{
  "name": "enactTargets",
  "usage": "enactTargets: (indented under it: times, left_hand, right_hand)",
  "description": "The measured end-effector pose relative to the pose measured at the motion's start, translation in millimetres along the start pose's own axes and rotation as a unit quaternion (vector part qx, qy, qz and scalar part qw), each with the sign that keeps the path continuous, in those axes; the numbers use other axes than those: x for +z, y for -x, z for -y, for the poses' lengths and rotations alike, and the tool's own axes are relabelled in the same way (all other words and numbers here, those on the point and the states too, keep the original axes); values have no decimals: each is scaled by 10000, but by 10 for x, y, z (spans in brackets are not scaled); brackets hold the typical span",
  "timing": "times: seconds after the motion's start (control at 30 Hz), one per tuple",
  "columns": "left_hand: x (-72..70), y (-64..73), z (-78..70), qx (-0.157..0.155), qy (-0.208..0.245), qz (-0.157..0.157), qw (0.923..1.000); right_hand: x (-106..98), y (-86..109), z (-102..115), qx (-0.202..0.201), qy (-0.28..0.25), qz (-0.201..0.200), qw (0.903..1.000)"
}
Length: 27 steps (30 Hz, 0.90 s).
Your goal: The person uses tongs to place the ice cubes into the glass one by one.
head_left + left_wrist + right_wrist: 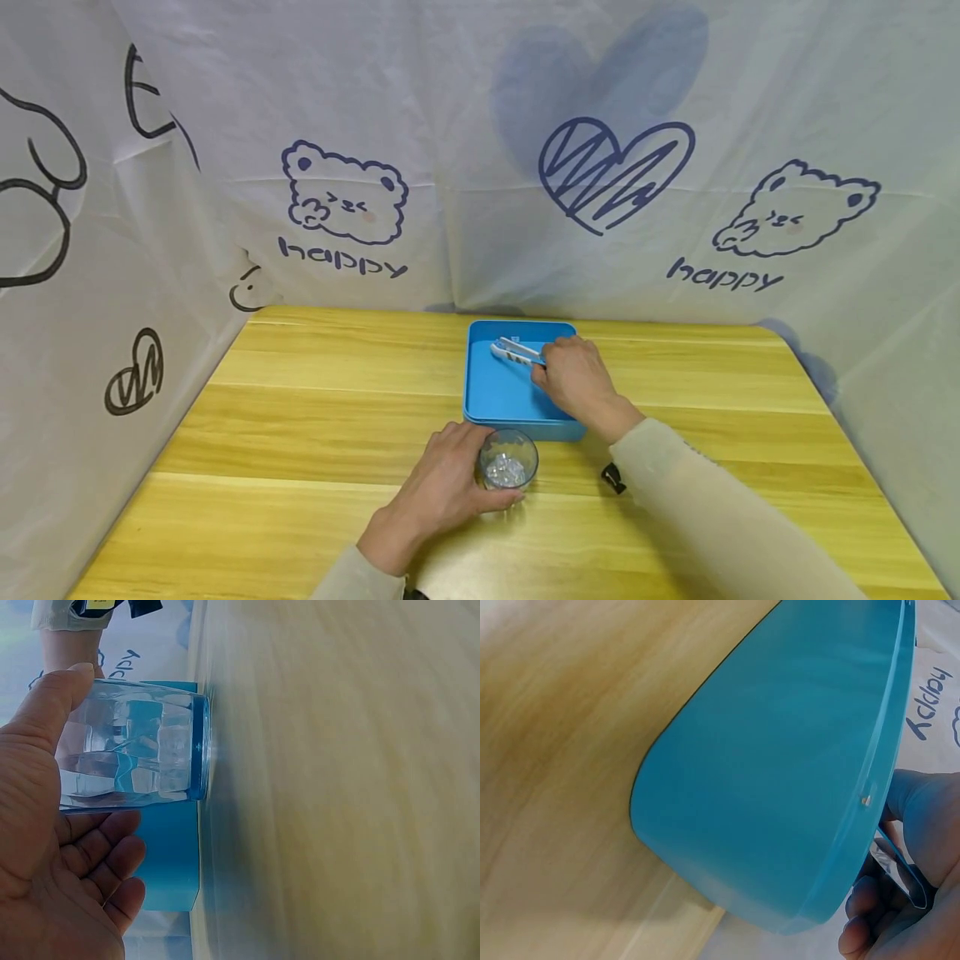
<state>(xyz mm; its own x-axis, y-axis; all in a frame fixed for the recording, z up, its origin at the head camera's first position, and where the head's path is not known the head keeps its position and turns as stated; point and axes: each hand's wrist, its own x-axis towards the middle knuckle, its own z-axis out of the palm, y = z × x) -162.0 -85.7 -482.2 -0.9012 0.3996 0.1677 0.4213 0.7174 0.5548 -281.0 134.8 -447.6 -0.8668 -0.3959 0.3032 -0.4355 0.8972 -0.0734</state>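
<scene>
My left hand (442, 479) holds a clear drinking glass (508, 454) between thumb and forefinger, the other fingers loosely bent beneath in the left wrist view. Clear ice-like cubes (174, 750) lie in the lower part of the glass, which stands upright at table level. With my right hand (576, 375) I grip a pair of tongs (519, 359) over the far part of a blue box (487, 423). The tongs point left, their tips inside the box's outline. A tiny clear piece shows near the tips; whether they pinch it I cannot tell.
The blue box stands directly beyond the glass on the wood-grain table (315, 425). White cloth (465, 100) with bear and heart drawings hangs behind and at the sides. A black buckle (613, 478) hangs by the right sleeve.
</scene>
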Motion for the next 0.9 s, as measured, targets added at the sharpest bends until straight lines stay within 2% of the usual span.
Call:
enactTargets:
  times: [0.57,0.9]
  left_hand:
    - [12,0,16,-38,-9,19,10000]
    - [13,-5,15,-76,31,47,10000]
  right_hand:
    - [-32,33,-31,-6,-14,33,10000]
    - [-104,122,-68,-59,-26,100,9999]
